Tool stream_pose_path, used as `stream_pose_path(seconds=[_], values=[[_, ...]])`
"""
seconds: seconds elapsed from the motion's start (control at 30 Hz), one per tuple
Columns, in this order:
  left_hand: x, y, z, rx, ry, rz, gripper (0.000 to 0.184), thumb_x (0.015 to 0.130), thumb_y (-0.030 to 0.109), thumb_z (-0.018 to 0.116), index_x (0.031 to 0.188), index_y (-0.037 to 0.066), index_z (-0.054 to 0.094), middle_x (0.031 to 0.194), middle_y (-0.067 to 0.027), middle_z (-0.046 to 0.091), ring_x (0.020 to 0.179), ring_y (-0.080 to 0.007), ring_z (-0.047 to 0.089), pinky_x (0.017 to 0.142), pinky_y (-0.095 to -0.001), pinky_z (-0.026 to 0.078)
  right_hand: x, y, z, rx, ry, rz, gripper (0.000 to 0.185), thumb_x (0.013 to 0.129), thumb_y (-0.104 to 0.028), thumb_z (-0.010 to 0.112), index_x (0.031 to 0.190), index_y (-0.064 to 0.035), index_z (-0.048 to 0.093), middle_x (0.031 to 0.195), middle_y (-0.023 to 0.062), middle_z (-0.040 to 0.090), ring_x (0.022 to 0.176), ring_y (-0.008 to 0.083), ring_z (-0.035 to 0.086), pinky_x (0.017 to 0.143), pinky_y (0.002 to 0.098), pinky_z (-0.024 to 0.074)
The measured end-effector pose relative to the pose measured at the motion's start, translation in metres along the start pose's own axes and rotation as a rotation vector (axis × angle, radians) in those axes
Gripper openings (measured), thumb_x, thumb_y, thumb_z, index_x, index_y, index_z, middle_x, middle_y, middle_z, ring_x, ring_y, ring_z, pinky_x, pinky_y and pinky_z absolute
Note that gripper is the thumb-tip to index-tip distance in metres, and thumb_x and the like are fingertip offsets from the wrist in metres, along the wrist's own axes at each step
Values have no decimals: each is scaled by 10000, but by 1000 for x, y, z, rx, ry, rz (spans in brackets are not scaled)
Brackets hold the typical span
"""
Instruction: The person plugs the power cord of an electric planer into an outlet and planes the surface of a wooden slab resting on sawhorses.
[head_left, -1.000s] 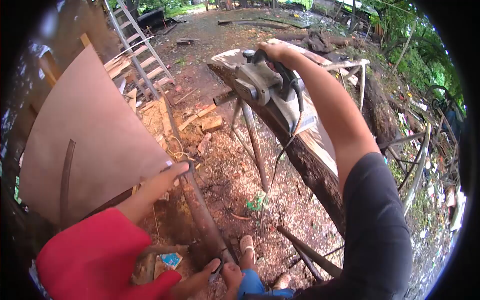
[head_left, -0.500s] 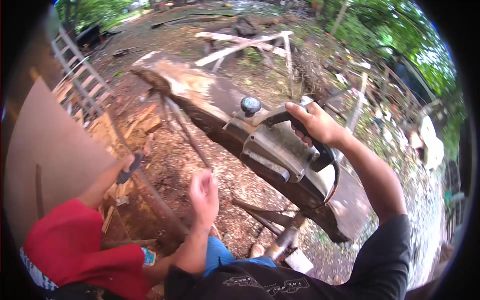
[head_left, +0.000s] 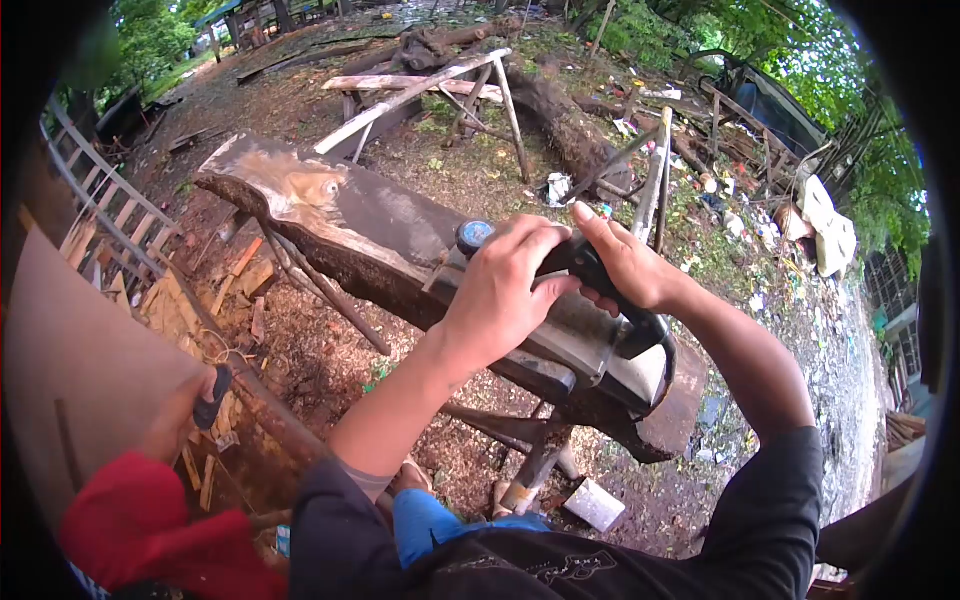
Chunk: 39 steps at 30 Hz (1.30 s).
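Note:
An electric hand planer (head_left: 588, 338) rests on a thick wooden slab (head_left: 395, 217) with a rough, bark-like edge. My right hand (head_left: 632, 268) is wrapped round its black rear handle, thumb pointing up. Bent over the front end of that handle, my left hand (head_left: 507, 285) touches it, with its fingertips partly hidden. The planer's round front knob (head_left: 474, 236) stands just beyond my left hand, ungripped. At the slab's far end a patch of paler wood shows.
Wooden trestle legs (head_left: 535, 470) prop the slab above ground strewn with shavings. A person in red shorts (head_left: 150, 530) is close on my left, beside a large brown board (head_left: 90, 340). A ladder (head_left: 105, 195) lies at left. Another pole frame (head_left: 420, 95) stands beyond.
My left hand has risen from beside the slab to the planer's handle. My right hand has kept its grip. The view has shifted, showing more of the yard beyond.

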<state>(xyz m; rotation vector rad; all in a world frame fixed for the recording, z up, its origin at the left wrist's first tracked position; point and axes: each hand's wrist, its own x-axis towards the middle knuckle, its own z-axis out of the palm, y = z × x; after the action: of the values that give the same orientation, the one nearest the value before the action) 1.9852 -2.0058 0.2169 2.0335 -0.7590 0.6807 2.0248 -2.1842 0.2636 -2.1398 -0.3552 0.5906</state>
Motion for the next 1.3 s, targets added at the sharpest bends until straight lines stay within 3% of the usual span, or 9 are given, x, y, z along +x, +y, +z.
stream_pose_path(seconds=[0.17, 0.4, 0.63, 0.73, 0.77, 0.97, 1.03, 1.23, 1.3], values=[[9, -34, -21, 19, 34, 13, 433, 686, 46, 754, 1073, -12, 568, 990, -153, 602, 918, -345, 607, 798, -394, 484, 39, -19, 13, -27, -17, -41, 815, 921, -687, 222, 744, 14, 596, 550, 49, 525, 447, 140, 524, 433, 291, 429], [44, -117, -109, -154, -222, -155, 359, 648, 14, 740, 983, -17, 615, 970, -167, 665, 918, -314, 648, 806, -372, 494, 126, -83, 55, -30, 26, -93, 815, 914, -698, 209, 709, -10, 594, 532, 40, 513, 427, 130, 511, 420, 275, 423], [67, -242, -201, 4, -229, -341, 397, 660, 91, 773, 1026, -2, 653, 964, -173, 687, 889, -291, 667, 805, -361, 501, 275, -148, 99, -32, 58, -157, 783, 897, -704, 273, 686, -8, 562, 554, 64, 512, 439, 151, 515, 414, 295, 444], [57, -259, -248, 380, 13, -276, 462, 690, 162, 780, 1092, -12, 633, 1001, -178, 684, 931, -266, 662, 828, -362, 497, 332, -186, 120, -81, 0, -153, 782, 890, -709, 298, 698, 3, 561, 567, 61, 509, 456, 147, 507, 401, 295, 425], [42, -260, -257, 374, 166, -278, 470, 701, 163, 774, 1108, -16, 623, 1031, -186, 674, 948, -264, 658, 841, -360, 495, 344, -200, 130, -65, -38, -151, 716, 858, -739, 340, 705, -77, 562, 565, 19, 485, 421, 104, 454, 381, 256, 378], [-73, -260, -261, 281, 769, -328, 351, 797, 74, 675, 1114, -55, 598, 1066, -213, 647, 997, -312, 636, 886, -364, 485, 390, -228, 152, -82, -40, -262, 665, 863, -695, 422, 968, -72, 629, 584, 17, 489, 439, 101, 466, 388, 254, 385], [-107, -230, -249, 239, 794, -493, 293, 883, 72, 618, 1153, -38, 587, 1085, -145, 649, 1021, -197, 616, 918, -313, 466, 397, -223, 150, -94, -59, -259, 641, 848, -681, 479, 1074, -98, 620, 642, 37, 563, 457, 94, 481, 401, 242, 403], [-217, -136, -168, 172, 688, -711, 261, 893, 80, 605, 1124, -41, 584, 1082, -124, 648, 993, -175, 619, 869, -296, 489, 393, -213, 143, -107, -57, -397, 603, 804, -588, 637, 997, -17, 648, 733, 95, 675, 478, 102, 533, 444, 270, 461], [-248, -98, -147, 77, 596, -911, 256, 888, 80, 611, 1115, -36, 590, 1095, -119, 641, 999, -164, 616, 865, -289, 492, 380, -213, 142, -145, -34, -449, 496, 803, -459, 700, 941, 17, 680, 726, 96, 674, 484, 112, 552, 442, 275, 468]])
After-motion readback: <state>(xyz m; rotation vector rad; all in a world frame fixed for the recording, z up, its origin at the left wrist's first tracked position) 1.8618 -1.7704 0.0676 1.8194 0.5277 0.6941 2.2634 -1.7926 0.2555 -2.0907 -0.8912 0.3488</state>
